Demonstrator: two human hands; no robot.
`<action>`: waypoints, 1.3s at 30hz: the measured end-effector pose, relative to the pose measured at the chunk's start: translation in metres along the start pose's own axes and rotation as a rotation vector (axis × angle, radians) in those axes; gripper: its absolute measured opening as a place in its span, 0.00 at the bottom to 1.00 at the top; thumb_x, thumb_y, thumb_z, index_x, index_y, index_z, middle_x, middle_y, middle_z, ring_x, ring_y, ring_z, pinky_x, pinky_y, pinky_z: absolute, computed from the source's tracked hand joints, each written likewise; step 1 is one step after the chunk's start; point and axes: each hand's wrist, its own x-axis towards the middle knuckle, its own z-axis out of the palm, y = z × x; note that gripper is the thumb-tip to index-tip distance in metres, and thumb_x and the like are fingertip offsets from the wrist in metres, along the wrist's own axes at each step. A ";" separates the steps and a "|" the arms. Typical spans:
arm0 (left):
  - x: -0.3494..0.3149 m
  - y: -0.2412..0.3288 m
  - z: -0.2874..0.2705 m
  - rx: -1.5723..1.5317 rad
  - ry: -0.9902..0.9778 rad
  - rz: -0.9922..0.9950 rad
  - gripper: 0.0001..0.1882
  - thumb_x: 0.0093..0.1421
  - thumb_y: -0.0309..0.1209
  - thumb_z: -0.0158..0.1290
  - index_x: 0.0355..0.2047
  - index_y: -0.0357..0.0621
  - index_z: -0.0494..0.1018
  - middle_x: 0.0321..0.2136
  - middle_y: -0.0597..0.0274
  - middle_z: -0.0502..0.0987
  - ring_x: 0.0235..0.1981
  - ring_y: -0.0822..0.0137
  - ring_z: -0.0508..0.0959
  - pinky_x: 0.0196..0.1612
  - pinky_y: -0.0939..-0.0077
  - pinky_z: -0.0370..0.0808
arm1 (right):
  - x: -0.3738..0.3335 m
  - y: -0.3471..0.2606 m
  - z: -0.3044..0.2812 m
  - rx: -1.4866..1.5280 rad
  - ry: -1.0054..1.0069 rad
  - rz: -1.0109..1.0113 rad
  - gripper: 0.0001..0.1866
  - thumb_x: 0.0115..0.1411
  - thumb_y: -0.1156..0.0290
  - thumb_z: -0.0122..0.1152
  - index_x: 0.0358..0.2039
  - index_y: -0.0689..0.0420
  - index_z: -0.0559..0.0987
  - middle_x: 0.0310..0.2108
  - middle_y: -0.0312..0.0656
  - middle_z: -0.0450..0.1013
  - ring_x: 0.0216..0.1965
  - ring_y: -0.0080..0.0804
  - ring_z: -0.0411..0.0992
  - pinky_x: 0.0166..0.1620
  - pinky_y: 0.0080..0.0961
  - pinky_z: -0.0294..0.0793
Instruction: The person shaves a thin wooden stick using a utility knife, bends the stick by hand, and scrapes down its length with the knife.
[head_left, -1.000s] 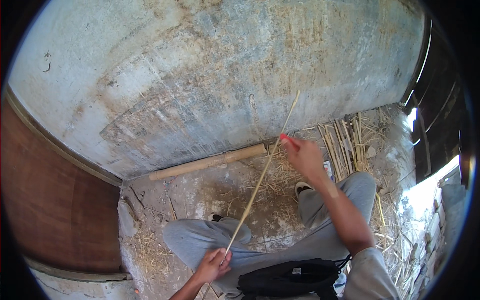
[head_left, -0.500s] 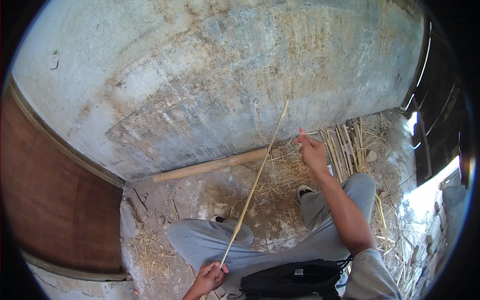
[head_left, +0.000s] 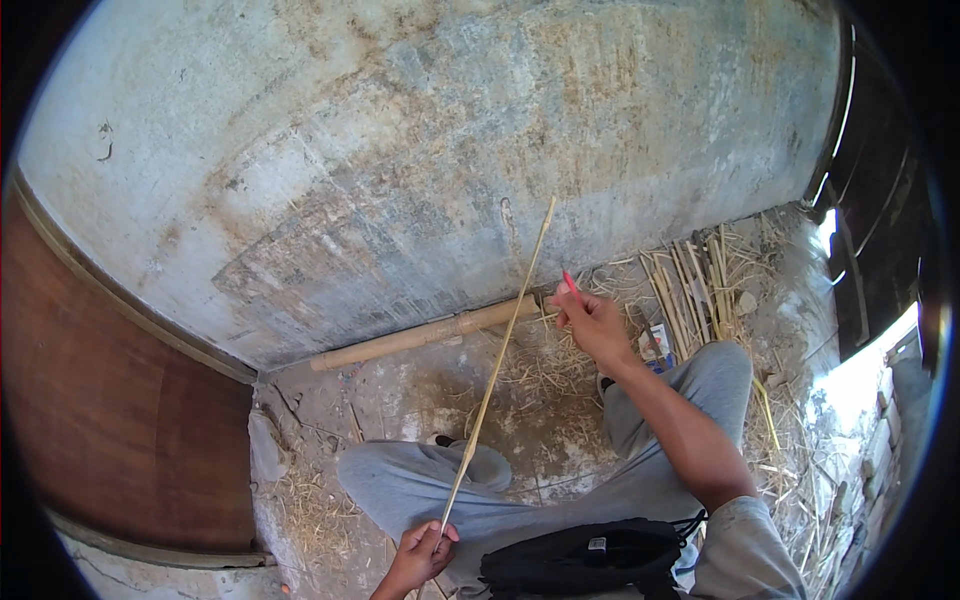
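My left hand (head_left: 425,553), low in the picture over my lap, is closed round the near end of a long, thin bamboo strip (head_left: 480,415). The strip slants up and away to the right, its far end standing free in front of the wall. A swollen joint shows partway along it. Right of the strip, my right hand (head_left: 592,328) is raised above the floor with its fingers bent together. Out of them sticks the tip of a slim red thing (head_left: 571,283); the rest is hidden, so I cannot tell its kind. That hand appears apart from the strip.
A thick bamboo pole (head_left: 425,338) lies along the stained wall (head_left: 430,180). Split bamboo pieces (head_left: 690,290) and shavings cover the floor at right, beside a small white-and-blue packet (head_left: 655,343). A brown wooden door (head_left: 130,400) stands left. A black bag (head_left: 580,560) rests at my waist.
My right hand has moved left and slightly nearer, toward the bamboo strip, carrying the red thing. The strip's far end has swung a little left. My left hand keeps its grip.
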 end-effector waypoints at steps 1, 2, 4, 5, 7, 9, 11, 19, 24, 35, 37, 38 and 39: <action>0.000 0.002 0.002 0.003 -0.002 -0.002 0.21 0.74 0.43 0.35 0.38 0.37 0.70 0.12 0.73 0.55 0.10 0.80 0.52 0.12 0.82 0.49 | 0.000 0.002 0.000 -0.133 -0.002 -0.039 0.24 0.66 0.49 0.55 0.33 0.59 0.82 0.17 0.31 0.67 0.17 0.16 0.59 0.21 0.21 0.56; 0.001 0.003 0.004 0.005 -0.004 -0.004 0.22 0.74 0.43 0.34 0.38 0.37 0.70 0.12 0.73 0.54 0.10 0.80 0.51 0.12 0.82 0.48 | 0.000 0.003 -0.001 -0.267 -0.004 -0.077 0.24 0.66 0.49 0.54 0.34 0.59 0.83 0.17 0.33 0.67 0.17 0.20 0.60 0.22 0.24 0.58; 0.002 -0.001 -0.004 -0.041 -0.008 -0.023 0.19 0.73 0.40 0.38 0.39 0.36 0.70 0.13 0.70 0.58 0.11 0.78 0.55 0.14 0.81 0.54 | -0.007 -0.003 0.003 -0.402 0.005 -0.156 0.24 0.66 0.48 0.53 0.36 0.58 0.83 0.17 0.38 0.68 0.18 0.28 0.64 0.24 0.29 0.63; 0.002 -0.005 -0.008 -0.090 -0.008 -0.041 0.15 0.72 0.37 0.42 0.39 0.36 0.71 0.14 0.67 0.62 0.11 0.75 0.60 0.15 0.80 0.59 | -0.011 -0.007 0.007 -0.538 0.009 -0.235 0.24 0.66 0.48 0.52 0.37 0.58 0.83 0.17 0.43 0.70 0.19 0.36 0.69 0.26 0.34 0.67; 0.004 -0.015 -0.007 -0.095 0.034 0.036 0.18 0.71 0.39 0.42 0.38 0.36 0.73 0.12 0.68 0.62 0.11 0.74 0.61 0.15 0.80 0.59 | -0.017 -0.008 0.008 -0.614 -0.037 -0.259 0.24 0.65 0.48 0.51 0.39 0.56 0.83 0.19 0.46 0.72 0.21 0.44 0.71 0.29 0.37 0.70; 0.006 -0.020 -0.006 -0.101 0.074 0.112 0.20 0.71 0.41 0.42 0.37 0.37 0.75 0.11 0.68 0.62 0.10 0.73 0.61 0.15 0.79 0.59 | -0.020 -0.013 0.009 -0.691 -0.081 -0.281 0.23 0.65 0.49 0.51 0.41 0.55 0.83 0.20 0.50 0.74 0.24 0.51 0.74 0.32 0.41 0.73; 0.003 -0.019 -0.004 -0.053 0.031 0.179 0.20 0.72 0.43 0.38 0.33 0.42 0.71 0.10 0.74 0.54 0.09 0.79 0.52 0.13 0.83 0.50 | -0.025 -0.019 0.011 -0.687 -0.072 -0.329 0.20 0.63 0.55 0.56 0.39 0.60 0.82 0.19 0.51 0.72 0.21 0.44 0.73 0.28 0.35 0.71; -0.011 -0.044 -0.029 -0.028 0.107 0.146 0.18 0.70 0.42 0.42 0.34 0.42 0.73 0.11 0.73 0.56 0.10 0.79 0.54 0.14 0.82 0.53 | -0.023 -0.011 0.010 -0.803 -0.016 -0.480 0.20 0.62 0.53 0.58 0.40 0.57 0.83 0.20 0.51 0.74 0.22 0.49 0.76 0.29 0.39 0.75; -0.031 -0.034 -0.019 -0.113 0.115 0.036 0.15 0.68 0.41 0.44 0.32 0.44 0.72 0.12 0.74 0.57 0.11 0.79 0.55 0.15 0.82 0.56 | -0.022 -0.025 0.009 -0.780 0.061 -0.393 0.18 0.61 0.52 0.57 0.38 0.52 0.84 0.24 0.49 0.78 0.28 0.52 0.77 0.35 0.44 0.78; -0.065 -0.033 -0.034 -0.031 0.127 -0.012 0.20 0.70 0.45 0.44 0.31 0.41 0.73 0.10 0.74 0.56 0.09 0.80 0.52 0.14 0.81 0.52 | -0.013 -0.023 -0.008 -0.975 0.140 -0.346 0.21 0.61 0.48 0.56 0.35 0.53 0.84 0.23 0.49 0.77 0.30 0.53 0.77 0.37 0.47 0.77; -0.073 -0.038 -0.042 -0.052 0.113 -0.025 0.21 0.70 0.45 0.44 0.32 0.40 0.74 0.10 0.75 0.55 0.09 0.80 0.51 0.14 0.81 0.51 | -0.009 -0.034 -0.013 -0.967 0.137 -0.310 0.21 0.61 0.48 0.56 0.35 0.53 0.84 0.22 0.50 0.77 0.30 0.53 0.77 0.36 0.47 0.77; -0.077 -0.040 -0.045 -0.073 0.101 -0.037 0.21 0.70 0.46 0.44 0.34 0.39 0.75 0.10 0.75 0.55 0.08 0.80 0.51 0.13 0.82 0.49 | -0.008 -0.038 -0.013 -0.958 0.134 -0.274 0.21 0.61 0.48 0.56 0.35 0.53 0.84 0.22 0.50 0.77 0.30 0.54 0.77 0.36 0.48 0.77; -0.080 -0.043 -0.047 -0.072 0.105 -0.040 0.21 0.70 0.46 0.44 0.34 0.39 0.75 0.10 0.75 0.55 0.08 0.80 0.51 0.13 0.82 0.49 | -0.010 -0.035 -0.011 -0.956 0.130 -0.272 0.21 0.61 0.48 0.56 0.35 0.53 0.84 0.22 0.50 0.77 0.30 0.54 0.77 0.36 0.48 0.77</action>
